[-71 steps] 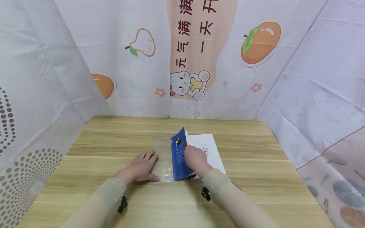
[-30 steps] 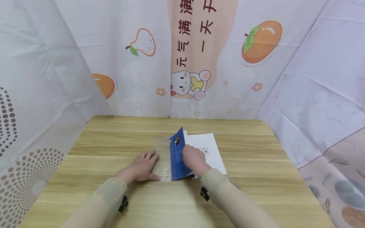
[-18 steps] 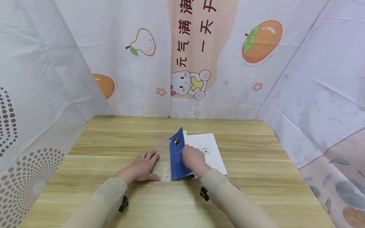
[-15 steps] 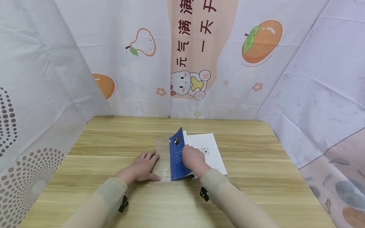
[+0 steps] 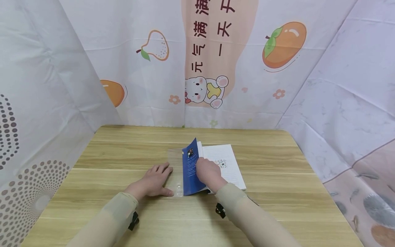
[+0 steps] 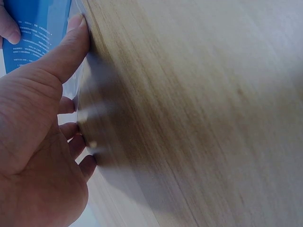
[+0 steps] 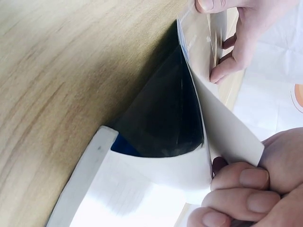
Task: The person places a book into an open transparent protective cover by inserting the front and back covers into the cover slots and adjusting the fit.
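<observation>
- the thin blue-covered paperback booklet (image 5: 192, 168) lies open on the table right between the two hands, white lined page (image 5: 226, 164) flat under and beyond the right hand, blue cover standing up at a slant
- right hand (image 5: 207, 173) has its fingers curled round the free edge of that cover, pinching it; in the right wrist view the fingers (image 7: 236, 189) bunch up on the pale inner side of the cover, which bows into a soft curve
- left hand (image 5: 153, 180) is flat and spread, fingertips and thumb pressing on the clear floppy plastic book sleeve (image 5: 176, 171) that runs from under it toward the cover
- my read on handling: booklet looks light and bendy, so the cover will crease if you yank it; best hold is the outer edge of the cover, near the middle of its height, like the right hand has it
- the sleeve looks thin, slick and glossy, so I'd guess it skates on the wood unless pinned, and it probably kinks or tears at the opening; flat fingers near its edge seem the way to go
- light wooden plank-pattern table (image 5: 277, 206) is smooth and level, lots of room either side of both hands
- beyond the hands, white fabric backdrop (image 5: 148, 85) printed with fruit and a cartoon bear, more cloth on both sides
</observation>
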### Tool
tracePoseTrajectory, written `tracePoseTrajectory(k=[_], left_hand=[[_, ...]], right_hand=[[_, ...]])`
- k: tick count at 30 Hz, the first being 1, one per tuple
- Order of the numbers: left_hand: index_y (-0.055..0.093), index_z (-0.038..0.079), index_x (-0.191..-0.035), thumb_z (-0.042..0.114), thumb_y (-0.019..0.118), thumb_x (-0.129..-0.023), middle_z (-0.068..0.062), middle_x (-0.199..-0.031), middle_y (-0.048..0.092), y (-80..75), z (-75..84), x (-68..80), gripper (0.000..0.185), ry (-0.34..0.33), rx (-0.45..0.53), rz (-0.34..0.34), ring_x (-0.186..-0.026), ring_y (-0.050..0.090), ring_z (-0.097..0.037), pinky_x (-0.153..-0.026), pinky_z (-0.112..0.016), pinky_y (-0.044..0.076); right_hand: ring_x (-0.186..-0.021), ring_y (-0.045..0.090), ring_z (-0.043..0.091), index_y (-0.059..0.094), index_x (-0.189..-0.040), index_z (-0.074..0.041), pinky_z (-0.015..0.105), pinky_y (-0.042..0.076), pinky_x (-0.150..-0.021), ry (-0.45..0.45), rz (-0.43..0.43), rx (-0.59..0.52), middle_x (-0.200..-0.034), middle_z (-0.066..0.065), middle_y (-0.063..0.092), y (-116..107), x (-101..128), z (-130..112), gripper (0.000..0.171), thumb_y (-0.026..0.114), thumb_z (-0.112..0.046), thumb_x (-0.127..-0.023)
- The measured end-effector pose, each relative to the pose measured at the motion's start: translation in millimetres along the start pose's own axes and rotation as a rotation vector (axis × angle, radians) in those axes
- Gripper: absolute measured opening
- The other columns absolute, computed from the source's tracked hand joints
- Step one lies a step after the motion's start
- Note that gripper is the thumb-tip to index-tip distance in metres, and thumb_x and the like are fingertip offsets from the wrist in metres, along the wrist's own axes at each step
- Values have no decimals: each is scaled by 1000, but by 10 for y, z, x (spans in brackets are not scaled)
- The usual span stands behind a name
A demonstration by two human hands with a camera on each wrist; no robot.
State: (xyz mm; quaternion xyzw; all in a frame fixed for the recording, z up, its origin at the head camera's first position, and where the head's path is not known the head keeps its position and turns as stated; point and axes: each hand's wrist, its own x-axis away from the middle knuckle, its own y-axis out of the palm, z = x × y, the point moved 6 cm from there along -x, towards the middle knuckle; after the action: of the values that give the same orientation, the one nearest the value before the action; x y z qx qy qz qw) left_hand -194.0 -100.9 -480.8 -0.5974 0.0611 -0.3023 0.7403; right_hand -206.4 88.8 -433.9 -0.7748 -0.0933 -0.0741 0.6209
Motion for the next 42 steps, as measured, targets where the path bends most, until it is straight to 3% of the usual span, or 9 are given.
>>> tracePoseTrajectory(k=[20,34,42], left_hand=[[37,3,-155,56,76,-87,-24,-163,26,-29,21,16,95,7,23,12,-145,30,-48,-113,-65,31],[35,8,-158,59,76,-84,-21,-165,25,149,-122,-91,99,14,17,59,-145,30,-47,-113,-64,31],[36,4,-156,60,75,-85,-24,-164,26,71,-52,-39,99,27,21,53,-144,30,-49,-113,-65,30]], right_hand=[[-78,68,24,64,-110,1,42,60,-66,-31,11,13,-92,14,69,10,11,-47,18,52,-11,-105],[-79,67,24,64,-111,1,43,59,-66,-23,9,19,-93,13,69,40,-3,-54,17,52,-11,-105],[-82,68,26,64,-111,0,44,60,-68,-24,9,15,-95,14,69,39,-6,-54,18,51,-11,-106]])
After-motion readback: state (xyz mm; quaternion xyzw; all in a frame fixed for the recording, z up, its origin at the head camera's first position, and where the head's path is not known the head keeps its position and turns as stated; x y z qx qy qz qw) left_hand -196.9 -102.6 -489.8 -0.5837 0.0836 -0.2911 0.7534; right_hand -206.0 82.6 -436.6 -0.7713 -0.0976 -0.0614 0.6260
